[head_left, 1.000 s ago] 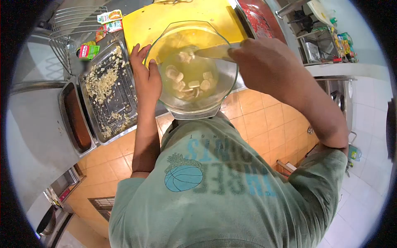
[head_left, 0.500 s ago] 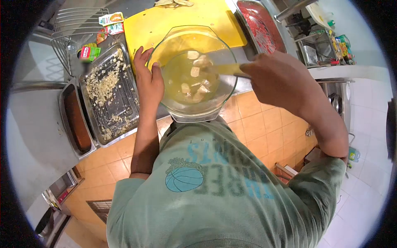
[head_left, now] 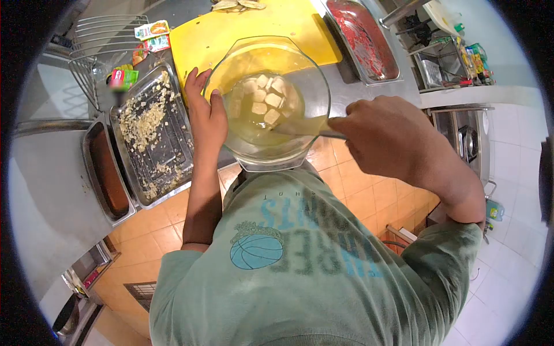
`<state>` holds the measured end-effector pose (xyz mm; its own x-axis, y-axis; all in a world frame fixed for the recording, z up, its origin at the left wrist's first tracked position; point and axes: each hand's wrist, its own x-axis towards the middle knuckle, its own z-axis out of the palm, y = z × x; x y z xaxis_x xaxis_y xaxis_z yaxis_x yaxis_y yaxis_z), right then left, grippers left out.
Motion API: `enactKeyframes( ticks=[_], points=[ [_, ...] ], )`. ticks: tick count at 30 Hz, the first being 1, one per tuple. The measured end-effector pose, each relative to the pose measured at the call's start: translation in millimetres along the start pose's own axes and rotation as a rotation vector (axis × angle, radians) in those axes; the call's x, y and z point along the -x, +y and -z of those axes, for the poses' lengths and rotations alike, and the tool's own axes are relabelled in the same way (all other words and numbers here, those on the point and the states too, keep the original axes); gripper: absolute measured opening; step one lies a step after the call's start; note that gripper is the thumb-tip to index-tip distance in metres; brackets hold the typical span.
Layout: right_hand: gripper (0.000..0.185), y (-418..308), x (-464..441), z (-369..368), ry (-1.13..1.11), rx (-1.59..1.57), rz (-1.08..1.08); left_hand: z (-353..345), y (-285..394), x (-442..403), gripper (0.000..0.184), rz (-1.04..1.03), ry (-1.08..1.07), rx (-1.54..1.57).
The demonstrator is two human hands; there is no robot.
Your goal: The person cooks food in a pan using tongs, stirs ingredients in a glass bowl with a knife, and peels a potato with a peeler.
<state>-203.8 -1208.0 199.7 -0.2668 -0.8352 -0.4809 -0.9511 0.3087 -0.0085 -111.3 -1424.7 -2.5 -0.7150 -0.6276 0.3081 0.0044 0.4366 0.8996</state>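
Note:
My left hand (head_left: 209,118) rests against the left side of a large clear glass bowl (head_left: 318,78), thumb at the rim and fingers slightly apart. Yellowish liquid fills the lower part of the bowl, and several pale cut cubes (head_left: 266,99) sit in it, bunched near the middle. My right hand (head_left: 392,135) is closed around a flat-bladed tool (head_left: 303,126) with a dark handle. Its blade slants over the right side of the bowl, with the tip in the liquid beside the cubes; whether it is a knife or a spatula I cannot tell.
Behind the bowl lies a yellow cutting board (head_left: 254,26) with pale slices (head_left: 238,5) at its far edge. To the left are a metal tray (head_left: 164,144) of chopped pieces and a reddish-brown pan (head_left: 107,167). A red-smeared tray (head_left: 369,43) stands back right; food packets (head_left: 124,78) lie back left.
The tool has moved toward me in the bowl, lower in view. The cubes have shifted from scattered to grouped near the middle. My left hand stays at the bowl.

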Motion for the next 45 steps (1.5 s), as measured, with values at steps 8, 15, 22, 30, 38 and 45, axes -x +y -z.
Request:
enactKeyframes(
  ticks=[8,15,22,30,38,45],
  points=[
    [0.02,13,-31,-18,0.355,0.083,-0.024,-1,-4,0,0.051,-0.029,0.007,0.02],
    [0.019,6,-17,-13,0.164,-0.051,0.087,0,1,1,0.05,-0.007,0.015,-0.003],
    [0.01,21,-4,-2,0.22,0.103,-0.063,-1,-3,1,0.05,-0.028,0.025,-0.002],
    [0.011,17,-38,-19,0.32,0.009,0.058,-1,-5,1,0.05,-0.035,0.026,0.002],
    [0.027,30,-12,-7,0.102,0.107,-0.026,-1,-4,1,0.051,-0.01,0.024,-0.007],
    [0.017,26,-45,-25,0.317,0.046,-0.007,-1,-5,0,0.051,-0.004,0.01,0.027]
  ],
)
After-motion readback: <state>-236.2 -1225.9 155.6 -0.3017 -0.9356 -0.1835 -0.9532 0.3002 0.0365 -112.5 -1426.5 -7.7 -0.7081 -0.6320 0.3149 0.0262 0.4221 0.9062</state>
